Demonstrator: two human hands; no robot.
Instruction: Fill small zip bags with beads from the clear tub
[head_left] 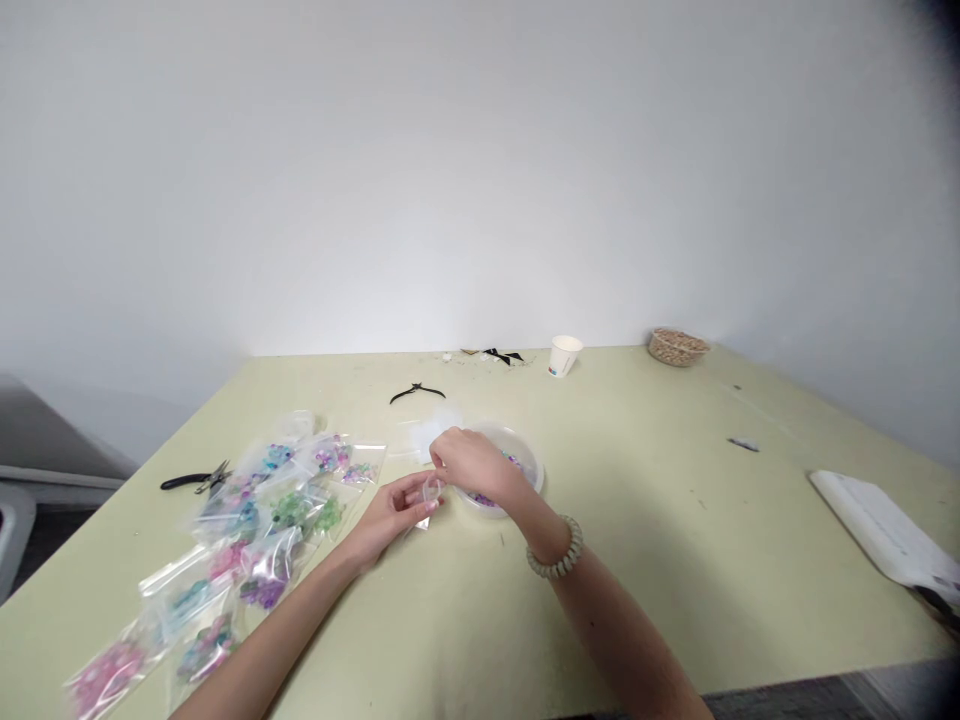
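Note:
My left hand (394, 515) is closed around a small clear plastic piece (431, 489) with a rounded, ring-like shape; its exact kind is not plain. A pale flap (423, 523) shows just under those fingers. My right hand (474, 464) reaches across with its fingertips pinched against the same spot, and whatever lies between them is too small to make out. Beneath and behind the right hand stands a round white bowl (534, 468) with purple beads (484, 498) in it, partly covered by the hand. A coiled bracelet (556, 550) circles the right wrist.
Several clear zip bags of coloured beads (289, 510) spread over the left side. Black-handled pliers (187, 481) lie beside them; another pair (417, 391) lies farther back. A paper cup (564, 356), a tub of brown bits (677, 347) and a white slab-like object (885, 530) are also on the table.

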